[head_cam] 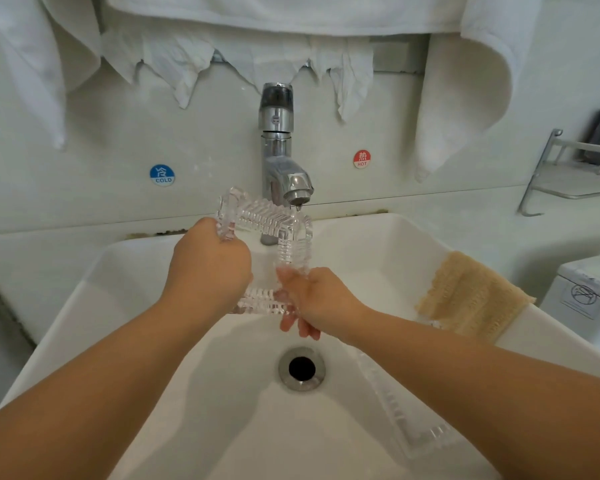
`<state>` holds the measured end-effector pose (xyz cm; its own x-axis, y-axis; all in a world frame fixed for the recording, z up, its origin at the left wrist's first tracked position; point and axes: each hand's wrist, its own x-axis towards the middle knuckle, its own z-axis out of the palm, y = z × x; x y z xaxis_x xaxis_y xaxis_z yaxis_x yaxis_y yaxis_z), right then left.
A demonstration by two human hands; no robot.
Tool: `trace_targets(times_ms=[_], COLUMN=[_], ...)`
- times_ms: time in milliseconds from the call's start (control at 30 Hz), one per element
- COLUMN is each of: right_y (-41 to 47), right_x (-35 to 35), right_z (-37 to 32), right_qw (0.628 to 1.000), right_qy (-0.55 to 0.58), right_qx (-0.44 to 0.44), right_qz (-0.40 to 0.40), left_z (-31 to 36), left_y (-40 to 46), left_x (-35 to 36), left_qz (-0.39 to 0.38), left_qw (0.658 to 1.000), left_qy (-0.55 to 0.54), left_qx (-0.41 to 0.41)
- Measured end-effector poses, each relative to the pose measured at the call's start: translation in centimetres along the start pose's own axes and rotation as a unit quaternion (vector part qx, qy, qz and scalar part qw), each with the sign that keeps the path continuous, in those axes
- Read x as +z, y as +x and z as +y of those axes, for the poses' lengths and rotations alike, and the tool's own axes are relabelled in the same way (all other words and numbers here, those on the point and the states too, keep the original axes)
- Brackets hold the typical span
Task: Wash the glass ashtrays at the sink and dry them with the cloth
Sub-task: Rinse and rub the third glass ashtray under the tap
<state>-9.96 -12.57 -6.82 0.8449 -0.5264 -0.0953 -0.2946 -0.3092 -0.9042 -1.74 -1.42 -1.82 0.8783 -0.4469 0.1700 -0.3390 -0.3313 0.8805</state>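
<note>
Two hands (212, 268) (321, 299), ribbed square glass ashtray (274, 223)

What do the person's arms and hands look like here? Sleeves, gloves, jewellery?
Both forearms are bare up to the frame edge, no sleeves in view. The left hand and right hand wear no gloves. No watch, bracelet or ring is visible on either.

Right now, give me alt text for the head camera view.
Both hands, left hand and right hand, hold a glass ashtray under the tap over a white sink. A second ashtray lies in the basin; a tan cloth drapes its rim.
</note>
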Motion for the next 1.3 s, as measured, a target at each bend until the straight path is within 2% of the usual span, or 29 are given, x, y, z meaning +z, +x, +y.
trace_targets(times_ms=[100, 167, 267, 367, 433, 500, 567, 633, 700, 867, 900, 1033, 1167, 1233, 1300], right_y=[0.2, 0.6, 0.9, 0.9, 0.5, 0.1, 0.0, 0.2, 0.3, 0.7, 0.9, 1.0, 0.4, 0.5, 0.4], right_x=[0.2, 0.5, 0.7, 0.2, -0.2, -0.2, 0.0, 0.1, 0.4, 0.2, 0.3, 0.3, -0.5, -0.5, -0.4], right_z=[0.2, 0.4, 0.6, 0.8, 0.7, 0.6, 0.7, 0.8, 0.7, 0.5, 0.6, 0.3, 0.0, 0.3, 0.2], right_qw=[1.000, 0.994, 0.962, 0.936, 0.959, 0.993, 0.998, 0.998, 0.999, 0.992, 0.990, 0.995, 0.993, 0.992, 0.994], right_qy=[-0.016, 0.070, 0.226, 0.289, 0.216, 0.054, -0.056, -0.050, -0.009, 0.090, 0.105, 0.092, 0.047, 0.012, 0.019], right_qx=[0.018, 0.053, 0.117, 0.154, 0.129, 0.072, 0.026, 0.030, 0.043, 0.037, 0.047, 0.046, 0.043, 0.047, 0.049], right_qz=[-0.013, -0.058, -0.100, -0.132, -0.128, -0.081, -0.034, -0.002, -0.001, -0.084, -0.082, -0.012, 0.097, 0.115, 0.099], left_z=[-0.1, 0.0, 0.2, 0.3, 0.2, 0.0, 0.0, 0.1, 0.2, 0.1, 0.2, 1.0, 1.4, 1.4, 1.3], left_y=[0.0, 0.1, -0.2, -0.5, -0.5, -0.2, 0.1, 0.1, 0.0, -0.1, 0.0, -0.5, -1.2, -1.4, -1.2], left_x=[-0.3, -0.5, -0.5, -0.1, 0.1, 0.0, -0.2, -0.3, -0.3, -0.9, -1.0, -0.9, -0.3, 0.0, -0.1], left_qz=[0.005, 0.009, 0.011, 0.000, -0.012, -0.032, -0.052, -0.069, -0.085, -0.095, -0.094, -0.102, -0.144, -0.148, -0.134], left_qw=[1.000, 1.000, 0.999, 0.999, 0.999, 0.999, 0.997, 0.993, 0.992, 0.990, 0.990, 0.990, 0.987, 0.988, 0.990], left_qy=[0.026, 0.029, 0.036, 0.041, 0.036, 0.038, 0.012, -0.015, -0.003, -0.024, -0.025, -0.015, -0.015, 0.004, 0.010], left_qx=[0.009, 0.001, 0.019, 0.033, 0.019, -0.015, -0.062, -0.096, -0.094, -0.098, -0.098, -0.096, -0.066, -0.038, -0.038])
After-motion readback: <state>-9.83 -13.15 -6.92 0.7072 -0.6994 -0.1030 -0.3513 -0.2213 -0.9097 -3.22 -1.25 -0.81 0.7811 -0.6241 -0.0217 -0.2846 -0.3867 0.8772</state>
